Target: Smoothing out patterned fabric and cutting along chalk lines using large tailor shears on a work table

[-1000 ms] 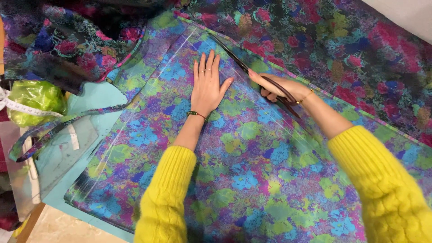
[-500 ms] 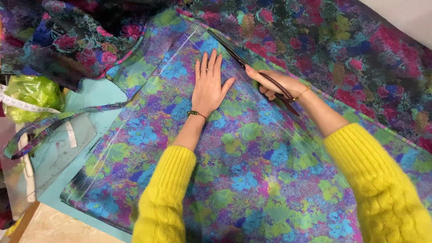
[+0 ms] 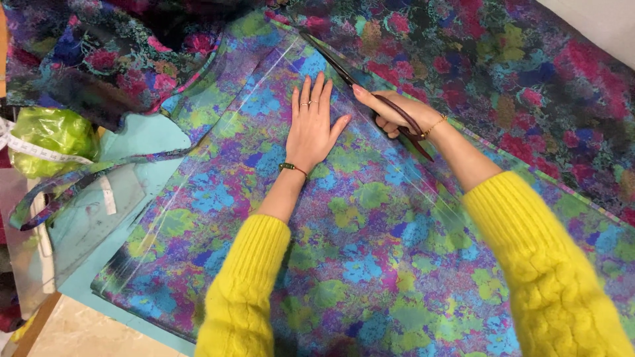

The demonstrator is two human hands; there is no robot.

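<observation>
Since the earlier frames the scissors (image 3: 370, 99) have slid a little farther along the cut, toward the far left, and the right hand (image 3: 397, 112) has followed. That hand is clamped around the dark handles, forefinger stretched along the blades; whether the blades are parted cannot be told. The scissors lie on the floral fabric (image 3: 370, 251), right of centre at its far edge, where a clear plastic sheet (image 3: 218, 178) covers the brighter cloth. Just left of them, the left hand (image 3: 314, 129) presses flat on the fabric, fingers together and straight, thumb out toward the scissors. Both yellow sleeves (image 3: 562, 284) are cut off by the near edge. Farther left, the turquoise table (image 3: 142, 135) shows bare, with a fabric strip (image 3: 73, 182) across it. A green bag (image 3: 49, 135) sits at the left edge; its contents are hidden. A white measuring tape (image 3: 40, 152) crosses it.
</observation>
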